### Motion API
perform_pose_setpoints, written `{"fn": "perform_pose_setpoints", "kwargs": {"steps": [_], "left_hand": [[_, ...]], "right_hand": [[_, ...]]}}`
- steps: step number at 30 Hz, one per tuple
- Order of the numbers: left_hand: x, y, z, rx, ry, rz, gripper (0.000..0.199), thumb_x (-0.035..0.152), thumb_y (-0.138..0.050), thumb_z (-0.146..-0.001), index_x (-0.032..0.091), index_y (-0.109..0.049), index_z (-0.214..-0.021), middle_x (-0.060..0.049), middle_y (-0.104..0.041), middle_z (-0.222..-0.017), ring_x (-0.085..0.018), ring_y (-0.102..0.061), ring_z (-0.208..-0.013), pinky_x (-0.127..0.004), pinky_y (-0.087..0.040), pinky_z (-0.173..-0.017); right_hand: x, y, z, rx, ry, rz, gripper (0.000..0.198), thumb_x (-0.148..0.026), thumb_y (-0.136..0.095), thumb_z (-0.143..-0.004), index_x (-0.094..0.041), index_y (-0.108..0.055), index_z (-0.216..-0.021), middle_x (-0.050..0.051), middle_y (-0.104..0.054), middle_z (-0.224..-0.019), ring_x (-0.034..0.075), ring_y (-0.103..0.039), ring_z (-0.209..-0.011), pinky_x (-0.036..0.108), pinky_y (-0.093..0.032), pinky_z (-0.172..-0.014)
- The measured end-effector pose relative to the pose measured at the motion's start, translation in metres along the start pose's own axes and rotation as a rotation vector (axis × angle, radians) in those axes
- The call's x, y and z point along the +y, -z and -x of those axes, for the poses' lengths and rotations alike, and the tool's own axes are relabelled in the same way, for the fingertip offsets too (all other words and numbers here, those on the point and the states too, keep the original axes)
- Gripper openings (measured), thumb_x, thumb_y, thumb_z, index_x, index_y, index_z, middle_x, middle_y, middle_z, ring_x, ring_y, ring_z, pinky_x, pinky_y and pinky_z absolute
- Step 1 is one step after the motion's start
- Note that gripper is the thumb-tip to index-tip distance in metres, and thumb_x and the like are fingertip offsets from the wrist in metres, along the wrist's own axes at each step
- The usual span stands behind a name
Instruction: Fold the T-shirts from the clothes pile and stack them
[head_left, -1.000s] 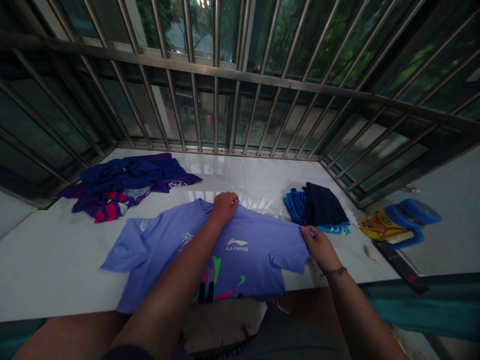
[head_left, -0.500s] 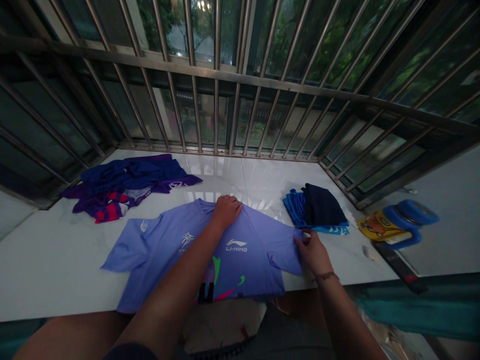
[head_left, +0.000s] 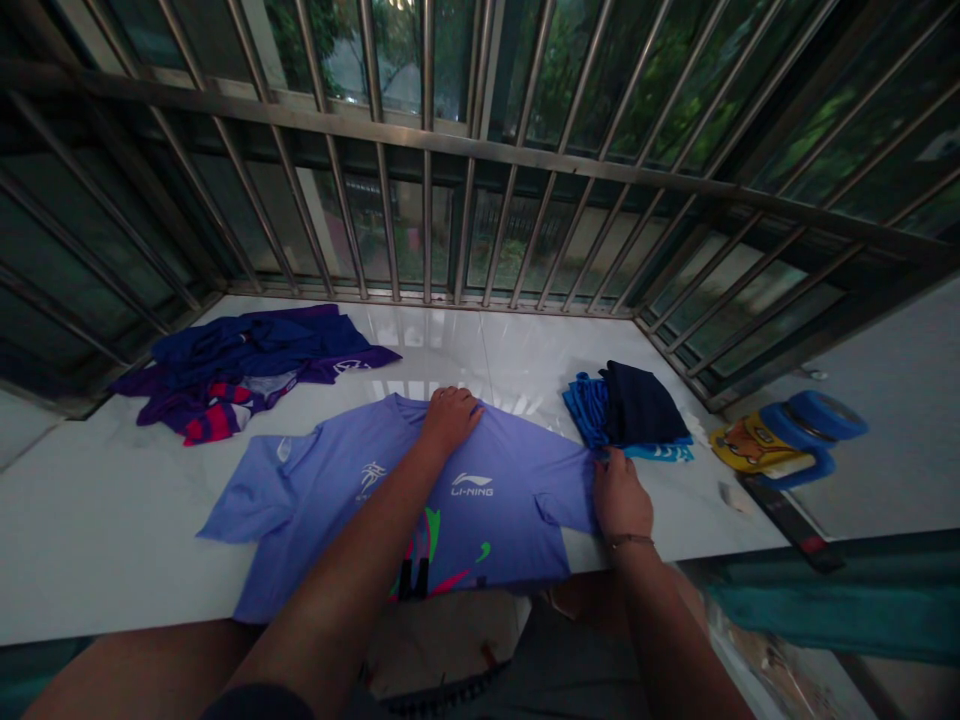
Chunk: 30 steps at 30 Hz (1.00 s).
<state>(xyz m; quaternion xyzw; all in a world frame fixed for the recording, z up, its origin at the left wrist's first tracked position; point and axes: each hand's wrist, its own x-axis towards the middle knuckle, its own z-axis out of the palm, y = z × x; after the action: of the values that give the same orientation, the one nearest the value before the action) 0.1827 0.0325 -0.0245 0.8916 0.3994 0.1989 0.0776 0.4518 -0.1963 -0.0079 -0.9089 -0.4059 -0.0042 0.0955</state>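
A light purple T-shirt (head_left: 502,520) with white and coloured prints lies spread out, front side up, its hem hanging over the near edge of the white ledge. At its neckline rests my left hand (head_left: 452,418), the fingers closed on the collar fabric. My right hand (head_left: 624,495) is at the sleeve on the right, fingers closed round the sleeve's outer edge; the fingertips are partly hidden. Just beyond that hand sits a stack of folded dark and bright blue clothes (head_left: 645,405).
A loose heap of blue and purple clothes (head_left: 255,350) lies at the far left of the ledge (head_left: 97,540). On the right are a yellow and blue jug (head_left: 780,440) lying tilted and a dark strip (head_left: 795,525). Metal bars (head_left: 465,145) line the window behind.
My right hand has turned and shifted slightly at the sleeve edge, its back now facing up more. My left hand stays at the collar. The view has shifted slightly.
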Motion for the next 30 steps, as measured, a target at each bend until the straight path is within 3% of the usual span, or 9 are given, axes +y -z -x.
{"fn": "perform_pose_setpoints", "kwargs": {"steps": [3, 5, 9, 14, 19, 22, 25, 27, 30], "left_hand": [[0.0, -0.001, 0.0, -0.007, -0.005, -0.003, 0.024, 0.036, -0.062, -0.11, 0.024, -0.083, -0.111, -0.013, -0.078, -0.122, -0.033, -0.066, -0.121, -0.052, -0.045, -0.112], [-0.001, -0.002, -0.001, -0.015, -0.012, -0.003, 0.026, 0.035, -0.06, -0.111, 0.023, -0.082, -0.112, -0.014, -0.077, -0.122, -0.034, -0.067, -0.122, -0.053, -0.045, -0.113], [0.004, -0.005, -0.003, -0.041, -0.064, -0.008, 0.025, 0.025, -0.057, -0.109, 0.025, -0.082, -0.11, -0.014, -0.074, -0.14, -0.033, -0.065, -0.131, -0.056, -0.039, -0.124], [0.02, -0.01, 0.009, -0.055, -0.069, -0.013, 0.042, 0.011, -0.051, -0.106, 0.025, -0.078, -0.134, -0.015, -0.068, -0.156, -0.034, -0.059, -0.149, -0.062, -0.028, -0.136], [0.035, -0.019, 0.034, -0.119, 0.001, 0.041, 0.059, 0.046, -0.059, -0.111, 0.025, -0.056, -0.166, -0.017, -0.05, -0.175, -0.037, -0.042, -0.166, -0.068, -0.025, -0.138], [0.038, -0.017, 0.037, -0.175, 0.003, 0.053, 0.063, 0.05, -0.053, -0.113, 0.023, -0.049, -0.17, -0.017, -0.041, -0.18, -0.036, -0.033, -0.17, -0.07, -0.02, -0.14], [0.034, -0.005, 0.036, -0.149, 0.06, 0.051, 0.058, 0.037, -0.044, -0.115, 0.021, -0.047, -0.171, -0.016, -0.038, -0.181, -0.034, -0.032, -0.171, -0.068, -0.024, -0.139], [0.022, 0.008, 0.041, -0.093, 0.134, 0.028, 0.059, 0.025, -0.042, -0.113, 0.019, -0.047, -0.171, -0.016, -0.038, -0.182, -0.033, -0.033, -0.171, -0.064, -0.029, -0.138], [-0.016, 0.04, 0.068, 0.03, 0.297, -0.066, 0.062, 0.011, -0.046, -0.104, 0.016, -0.054, -0.165, -0.019, -0.049, -0.175, -0.032, -0.046, -0.164, -0.055, -0.037, -0.135]], "right_hand": [[-0.004, 0.007, 0.01, 0.142, 0.12, -0.007, 0.044, -0.037, -0.038, -0.116, -0.013, -0.063, -0.144, 0.022, -0.07, -0.13, 0.033, -0.073, -0.108, 0.044, -0.057, -0.094], [-0.013, 0.007, 0.018, 0.18, 0.307, -0.059, 0.047, -0.038, -0.037, -0.116, -0.012, -0.066, -0.143, 0.023, -0.07, -0.133, 0.035, -0.067, -0.125, 0.049, -0.053, -0.112], [-0.035, -0.012, 0.026, 0.041, 0.597, -0.091, 0.059, -0.045, -0.041, -0.115, -0.015, -0.051, -0.166, 0.022, -0.053, -0.17, 0.036, -0.045, -0.16, 0.059, -0.034, -0.133], [-0.03, -0.044, 0.019, -0.103, 0.486, 0.02, 0.069, -0.048, -0.04, -0.115, -0.014, -0.039, -0.175, 0.022, -0.034, -0.182, 0.038, -0.031, -0.17, 0.069, -0.026, -0.134], [-0.031, -0.041, 0.016, -0.096, 0.439, 0.047, 0.069, -0.049, -0.042, -0.116, -0.012, -0.043, -0.173, 0.022, -0.033, -0.182, 0.041, -0.029, -0.171, 0.071, -0.021, -0.135], [-0.065, -0.028, 0.02, -0.033, 0.513, -0.026, 0.067, -0.048, -0.039, -0.117, -0.01, -0.045, -0.171, 0.022, -0.033, -0.182, 0.04, -0.024, -0.172, 0.07, -0.022, -0.136], [-0.12, -0.019, 0.027, -0.04, 0.665, -0.138, 0.066, -0.045, -0.036, -0.118, -0.01, -0.041, -0.174, 0.02, -0.028, -0.184, 0.037, -0.02, -0.174, 0.065, -0.024, -0.137], [-0.162, -0.018, 0.035, -0.09, 0.763, -0.189, 0.065, -0.041, -0.035, -0.118, -0.011, -0.039, -0.176, 0.018, -0.028, -0.185, 0.036, -0.02, -0.174, 0.064, -0.024, -0.138], [-0.222, -0.022, 0.045, -0.182, 0.876, -0.243, 0.062, -0.037, -0.033, -0.119, -0.014, -0.039, -0.176, 0.016, -0.03, -0.184, 0.034, -0.021, -0.174, 0.062, -0.023, -0.139]]}}
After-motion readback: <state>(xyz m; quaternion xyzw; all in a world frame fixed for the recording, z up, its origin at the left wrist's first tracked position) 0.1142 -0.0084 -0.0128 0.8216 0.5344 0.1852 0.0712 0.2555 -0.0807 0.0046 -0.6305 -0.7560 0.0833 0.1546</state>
